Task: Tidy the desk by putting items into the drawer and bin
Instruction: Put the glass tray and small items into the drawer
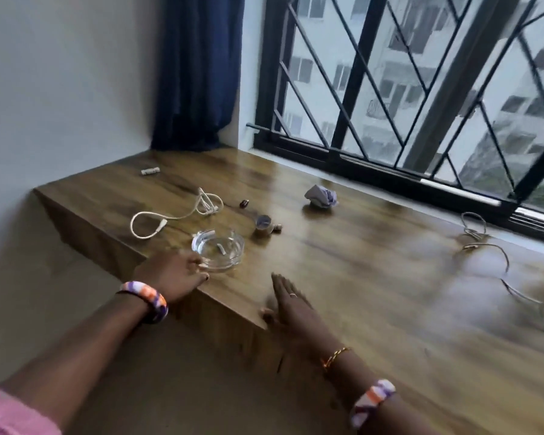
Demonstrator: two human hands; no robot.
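wooden desk (343, 262) by window. left hand (173, 273) curling fingers at ashtray (218, 245) rim, at 9 o'clock of flat, empty right hand (291, 304). ashtray sitting near edge; a slip could be knocking it off.

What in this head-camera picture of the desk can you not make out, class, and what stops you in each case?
- Drawer and bin: neither shows in the head view.
- Cable by the window: motion blur smears it, and the right edge cuts its end.
- Small items beside the glass ashtray: too small and soft to identify.
- Left hand: its fingertips touch the ashtray's rim; whether it grips is unclear.
- Right hand: flat, blurred at the desk edge.
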